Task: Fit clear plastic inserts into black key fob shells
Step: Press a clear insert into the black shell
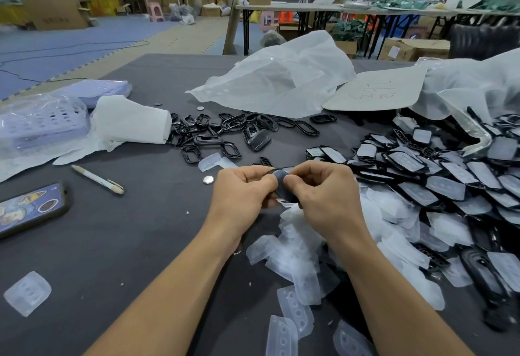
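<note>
Dark grey cloth covers the worktable (135,243), and above its middle both hands meet on one black key fob shell (282,190). The left hand (242,191) and right hand (326,195) each curl tightly round it, thumbs pressed on its near face, so only a strip of shell shows between them. Loose clear inserts (295,251) lie heaped just below the hands, with fitted shells (450,184) piled to the right.
</note>
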The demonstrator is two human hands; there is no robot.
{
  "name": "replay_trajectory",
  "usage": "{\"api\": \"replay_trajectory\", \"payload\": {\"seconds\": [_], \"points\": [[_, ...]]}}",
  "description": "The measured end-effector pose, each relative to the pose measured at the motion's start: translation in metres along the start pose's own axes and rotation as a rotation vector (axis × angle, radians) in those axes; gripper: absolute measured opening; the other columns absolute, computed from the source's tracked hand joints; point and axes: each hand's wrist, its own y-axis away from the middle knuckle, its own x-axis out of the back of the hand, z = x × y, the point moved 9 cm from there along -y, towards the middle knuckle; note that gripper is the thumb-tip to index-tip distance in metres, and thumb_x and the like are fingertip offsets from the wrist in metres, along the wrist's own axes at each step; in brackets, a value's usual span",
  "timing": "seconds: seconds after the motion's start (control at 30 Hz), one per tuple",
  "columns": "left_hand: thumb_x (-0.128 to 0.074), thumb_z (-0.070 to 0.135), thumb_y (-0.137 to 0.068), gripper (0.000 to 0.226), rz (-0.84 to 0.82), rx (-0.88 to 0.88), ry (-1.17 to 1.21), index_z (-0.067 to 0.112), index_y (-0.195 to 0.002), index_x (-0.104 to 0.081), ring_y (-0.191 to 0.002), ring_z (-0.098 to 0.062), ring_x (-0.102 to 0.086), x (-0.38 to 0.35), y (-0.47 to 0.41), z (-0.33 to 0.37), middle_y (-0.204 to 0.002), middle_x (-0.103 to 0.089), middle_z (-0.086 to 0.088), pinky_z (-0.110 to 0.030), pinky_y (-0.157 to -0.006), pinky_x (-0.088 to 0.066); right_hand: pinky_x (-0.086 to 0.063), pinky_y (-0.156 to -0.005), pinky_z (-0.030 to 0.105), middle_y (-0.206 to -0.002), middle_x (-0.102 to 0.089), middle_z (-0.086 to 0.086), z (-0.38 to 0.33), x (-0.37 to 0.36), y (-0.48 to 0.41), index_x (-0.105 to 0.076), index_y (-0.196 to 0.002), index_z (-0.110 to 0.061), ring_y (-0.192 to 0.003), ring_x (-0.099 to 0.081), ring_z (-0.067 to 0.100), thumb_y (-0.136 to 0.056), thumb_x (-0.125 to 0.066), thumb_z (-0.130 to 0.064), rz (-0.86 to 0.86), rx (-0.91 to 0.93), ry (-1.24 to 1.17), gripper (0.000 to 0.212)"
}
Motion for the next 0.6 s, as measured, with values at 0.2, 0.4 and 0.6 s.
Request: {"api": "replay_trajectory", "payload": {"seconds": [0.2,0.4,0.6], "points": [[-0.075,0.004,-0.088,0.024,0.056,-0.043,-0.079,0.023,-0.077,-0.085,-0.057,-0.015,-0.065,0.0089,-0.0055,0.0011,-0.073,-0.078,-0.009,-0.025,-0.060,-0.059,-0.063,-0.067,0.040,-0.064,-0.073,-0.003,-0.0030,-0.0025,0.0000,-0.078,-0.070,-0.021,-0.063,-0.072,0.019,-0.082,-0.077,-0.011,-0.033,0.016,-0.012,0.016],[-0.069,0.000,-0.094,0.017,0.090,-0.012,0.048,0.011,-0.087,-0.081,-0.058,-0.015,-0.072,0.0076,-0.0048,-0.0014,-0.074,-0.079,-0.012,-0.021,-0.055,-0.055,-0.044,-0.048,0.023,-0.057,-0.067,-0.004,-0.0012,-0.0028,-0.0013,-0.077,-0.074,-0.021,-0.046,-0.056,0.010,-0.092,-0.070,-0.014,-0.020,-0.022,-0.121,0.021],[-0.071,0.003,-0.094,0.016,0.119,0.002,0.088,0.014,-0.087,-0.080,-0.064,-0.019,-0.076,0.0112,-0.0046,-0.0030,-0.075,-0.079,-0.011,-0.022,-0.057,-0.057,-0.045,-0.050,0.020,-0.064,-0.072,0.001,0.0039,-0.0039,-0.0014,-0.076,-0.086,-0.018,-0.050,-0.062,0.014,-0.084,-0.073,0.000,-0.033,-0.080,-0.216,0.019]]}}
